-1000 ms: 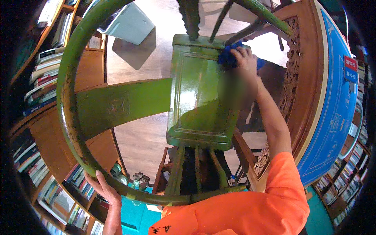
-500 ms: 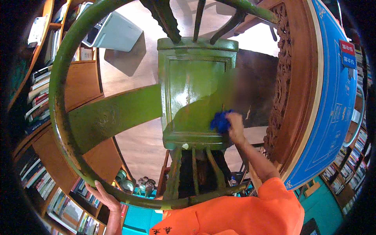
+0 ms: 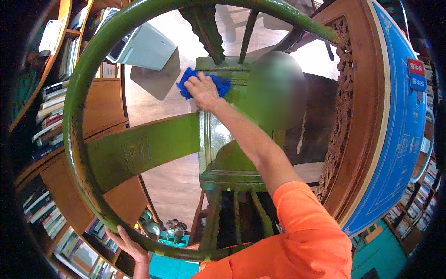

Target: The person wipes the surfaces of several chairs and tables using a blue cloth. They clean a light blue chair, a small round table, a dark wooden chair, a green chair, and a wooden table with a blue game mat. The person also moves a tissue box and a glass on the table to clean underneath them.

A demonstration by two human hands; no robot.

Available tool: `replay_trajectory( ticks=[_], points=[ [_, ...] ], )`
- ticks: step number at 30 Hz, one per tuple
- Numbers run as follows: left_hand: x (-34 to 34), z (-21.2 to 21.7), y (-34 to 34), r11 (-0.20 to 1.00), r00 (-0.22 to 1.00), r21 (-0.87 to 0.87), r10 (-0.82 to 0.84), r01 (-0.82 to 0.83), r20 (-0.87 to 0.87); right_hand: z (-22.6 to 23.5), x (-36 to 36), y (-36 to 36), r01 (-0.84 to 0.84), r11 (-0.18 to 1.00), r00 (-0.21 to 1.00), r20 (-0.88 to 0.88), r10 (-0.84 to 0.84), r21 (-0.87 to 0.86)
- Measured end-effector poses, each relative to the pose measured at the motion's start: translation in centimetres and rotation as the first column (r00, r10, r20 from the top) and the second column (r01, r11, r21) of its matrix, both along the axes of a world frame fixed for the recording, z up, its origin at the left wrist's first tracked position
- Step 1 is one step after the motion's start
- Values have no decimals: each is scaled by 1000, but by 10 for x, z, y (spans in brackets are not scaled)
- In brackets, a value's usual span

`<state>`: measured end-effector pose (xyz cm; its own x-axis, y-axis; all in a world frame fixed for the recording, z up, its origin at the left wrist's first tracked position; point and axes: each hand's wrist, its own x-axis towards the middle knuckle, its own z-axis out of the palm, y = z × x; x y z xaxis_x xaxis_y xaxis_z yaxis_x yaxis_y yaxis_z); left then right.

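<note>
The right grip (image 3: 204, 91) is clutching a rag (image 3: 224, 85), seemingly wiping the seat (image 3: 216, 139), maybe needing steady pressing next; the left grip (image 3: 131, 246) is touching the rail (image 3: 74, 116), tightness unclear.

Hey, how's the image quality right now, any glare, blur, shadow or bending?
Head view: white glare on the left side of the green chair seat; a smooth blurred oval hides its upper right; a dark shadow falls below the pale bin; the blue board bows, and the corners go black.
</note>
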<state>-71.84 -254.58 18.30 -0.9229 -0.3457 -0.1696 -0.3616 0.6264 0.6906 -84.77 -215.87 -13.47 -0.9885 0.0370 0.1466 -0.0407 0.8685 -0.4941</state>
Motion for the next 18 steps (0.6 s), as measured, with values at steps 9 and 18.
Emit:
replay_trajectory(
  ticks=[9, 18],
  points=[
    [3, 1, -2, 999, 1000, -47, -4, 4, 0, 17, 72, 112, 79, 821, 983, -181, 30, 566],
    [11, 7, 7, 997, 998, -40, 60, -59, 25, 47, 132, 237, 718, 695, 685, 213, -697, -38]
  ],
)
